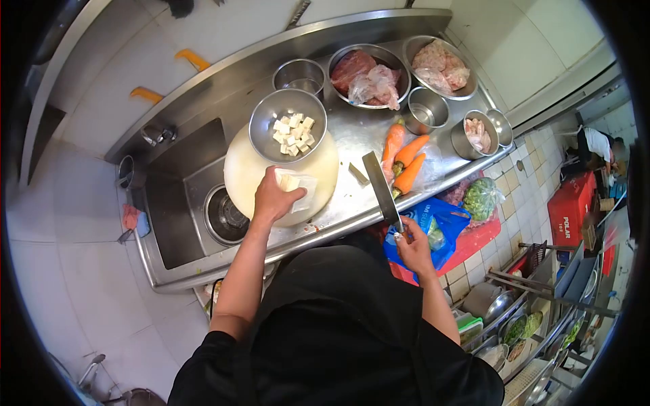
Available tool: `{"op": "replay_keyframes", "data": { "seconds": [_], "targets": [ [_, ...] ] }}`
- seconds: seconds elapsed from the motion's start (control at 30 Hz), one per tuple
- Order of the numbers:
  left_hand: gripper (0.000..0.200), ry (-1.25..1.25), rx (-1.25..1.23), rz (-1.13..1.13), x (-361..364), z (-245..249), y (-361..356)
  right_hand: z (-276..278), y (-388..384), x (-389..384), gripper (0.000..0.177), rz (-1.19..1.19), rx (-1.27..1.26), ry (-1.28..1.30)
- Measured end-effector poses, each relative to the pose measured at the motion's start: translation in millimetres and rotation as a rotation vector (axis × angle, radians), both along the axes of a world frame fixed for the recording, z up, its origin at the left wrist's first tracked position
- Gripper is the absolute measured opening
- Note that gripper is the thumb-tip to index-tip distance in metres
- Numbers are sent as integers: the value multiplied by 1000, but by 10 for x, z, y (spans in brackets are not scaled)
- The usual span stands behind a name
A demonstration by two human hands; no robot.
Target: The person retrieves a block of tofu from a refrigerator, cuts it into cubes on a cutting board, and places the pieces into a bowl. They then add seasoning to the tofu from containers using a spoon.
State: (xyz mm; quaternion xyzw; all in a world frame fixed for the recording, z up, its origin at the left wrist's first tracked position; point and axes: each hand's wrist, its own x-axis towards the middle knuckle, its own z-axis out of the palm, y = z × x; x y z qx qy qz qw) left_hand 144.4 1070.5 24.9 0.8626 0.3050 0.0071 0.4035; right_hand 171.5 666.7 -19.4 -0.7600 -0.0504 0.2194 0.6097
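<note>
My left hand is closed on an opened white package with pale blocks showing inside, over the round cutting board. Just beyond it, a steel bowl holding white cubes rests at the board's far edge. To the right, my right hand grips the handle of a cleaver, whose blade points away from me over the counter. Several carrots lie right of the blade, and a small dark flat piece lies left of it.
A sink is at the left. Bowls of meat and steel pots line the counter's back and right. Below its edge are a blue bag and bagged greens. A person is far right, near a red cooler.
</note>
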Motion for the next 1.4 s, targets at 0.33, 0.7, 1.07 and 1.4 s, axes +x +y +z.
{"op": "replay_keyframes", "data": {
  "seconds": [0.33, 0.7, 1.07, 1.4],
  "targets": [
    [94, 150, 199, 318, -27, 46, 1075, 51, 169, 185, 42, 199, -68, -49],
    [133, 449, 358, 40, 132, 48, 1348, 88, 382, 51, 43, 217, -98, -92],
    [98, -3, 242, -408, -198, -313, 2073, 189, 492, -300, 40, 172, -105, 14],
    [81, -419, -540, 79, -1056, -257, 1795, 301, 601, -494, 43, 143, 9, 86]
  ]
}}
